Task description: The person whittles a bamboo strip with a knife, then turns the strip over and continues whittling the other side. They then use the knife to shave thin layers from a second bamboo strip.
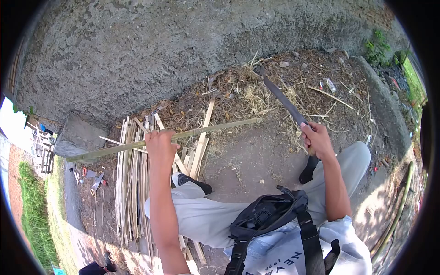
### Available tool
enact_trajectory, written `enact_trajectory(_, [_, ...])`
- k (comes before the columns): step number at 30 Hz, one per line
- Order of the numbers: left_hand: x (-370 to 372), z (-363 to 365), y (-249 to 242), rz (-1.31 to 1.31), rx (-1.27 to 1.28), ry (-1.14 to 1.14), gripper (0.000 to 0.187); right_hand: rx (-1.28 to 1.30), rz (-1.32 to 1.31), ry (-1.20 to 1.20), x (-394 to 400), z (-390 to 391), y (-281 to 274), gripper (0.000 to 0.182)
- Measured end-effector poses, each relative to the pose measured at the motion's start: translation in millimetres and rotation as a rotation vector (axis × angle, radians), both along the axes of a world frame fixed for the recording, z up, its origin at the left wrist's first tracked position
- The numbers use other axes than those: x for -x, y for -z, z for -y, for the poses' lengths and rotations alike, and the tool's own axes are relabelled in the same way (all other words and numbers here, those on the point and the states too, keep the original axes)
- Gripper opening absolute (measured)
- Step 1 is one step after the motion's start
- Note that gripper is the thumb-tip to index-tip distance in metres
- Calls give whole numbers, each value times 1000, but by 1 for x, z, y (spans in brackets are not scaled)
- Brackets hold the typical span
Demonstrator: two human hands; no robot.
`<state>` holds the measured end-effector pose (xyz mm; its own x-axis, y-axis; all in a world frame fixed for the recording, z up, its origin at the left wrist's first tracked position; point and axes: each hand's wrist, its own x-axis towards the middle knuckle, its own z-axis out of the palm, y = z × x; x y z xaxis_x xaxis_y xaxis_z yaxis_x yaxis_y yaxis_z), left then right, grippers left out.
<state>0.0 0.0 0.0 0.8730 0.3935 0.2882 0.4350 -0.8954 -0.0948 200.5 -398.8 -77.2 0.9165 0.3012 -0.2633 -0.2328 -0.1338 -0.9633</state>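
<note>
My left hand [160, 145] is closed around a long greenish bamboo strip [215, 127], which runs from the concrete block at the left to the middle of the ground. In my right hand [317, 140] is the handle of a machete [285, 101], its dark blade pointing up and away toward the wall. The blade and the strip are apart. Below my left hand lies a pile of split bamboo strips [133, 183], stacked roughly lengthwise beside my leg. Part of the machete's handle is hidden by my fingers.
A rough concrete wall [137, 50] rises ahead, with dry shavings [256, 98] at its foot. At the left are a concrete block [82, 135] and a few hand tools [96, 182]. A plastic bottle [331, 85] lies at the right, and a green pole [399, 206] farther down. A black waist bag [266, 213] hangs on me.
</note>
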Motion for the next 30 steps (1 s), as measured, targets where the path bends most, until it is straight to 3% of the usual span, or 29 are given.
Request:
enact_trajectory(6, [-50,24,49,-198,-211,114,8,-190,29,88,0,-9,-1,26])
enact_trajectory(11, [-82,58,38,-224,-383,238,10,-258,-79,108,-3,-22,8,27])
enact_trajectory(14, [-89,78,31,-64,-541,257,11,-353,-166,66,-8,-28,12,28])
enact_trajectory(18, [-96,93,22,68,-535,241,15,-359,-194,39,-8,-36,9,27])
enact_trajectory(21, [-91,91,6,462,-501,360,18,-376,-204,53,-8,-41,12,27])
enact_trajectory(22, [-84,77,1,741,-661,317,34,-374,-200,66,-8,-42,9,26])
enact_trajectory(23, [-69,56,-4,1055,-571,225,59,-371,-199,78,-9,-43,7,26])
enact_trajectory(25, [-43,-1,7,1565,230,-415,91,-371,-168,93,-14,-42,5,25])
enact_trajectory(26, [-36,-25,24,1645,925,-372,92,-364,-167,98,-10,-42,10,25])
enact_trajectory(28, [-41,-41,49,1524,1920,-48,84,-357,-156,104,-10,-45,17,24])
enact_trajectory(30, [-52,-50,57,1417,1818,74,77,-347,-152,116,-12,-44,16,24])
